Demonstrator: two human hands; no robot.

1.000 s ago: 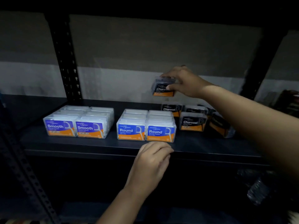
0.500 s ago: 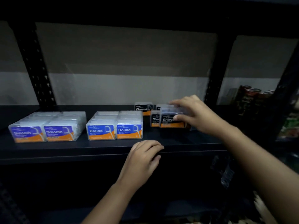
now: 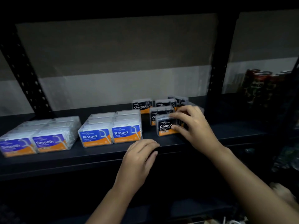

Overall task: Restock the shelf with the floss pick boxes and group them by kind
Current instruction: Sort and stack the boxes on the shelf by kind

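Note:
On the dark shelf stand three groups of floss pick boxes. Clear boxes labelled Smooth are at the left, clear Round boxes in the middle, black Charcoal boxes at the right rear. My right hand grips one Charcoal box that rests on the shelf in front of the other black ones, thumb below and fingers on its top. My left hand lies on the shelf's front edge with fingers curled, holding nothing.
Black perforated uprights frame the bay. Cans or bottles stand in the neighbouring bay to the right. Below the shelf it is dark, with dim items at the lower right.
My right hand has brought the Charcoal box down from mid-air and set it on the shelf in front of the other black boxes. My left hand stayed at the shelf edge.

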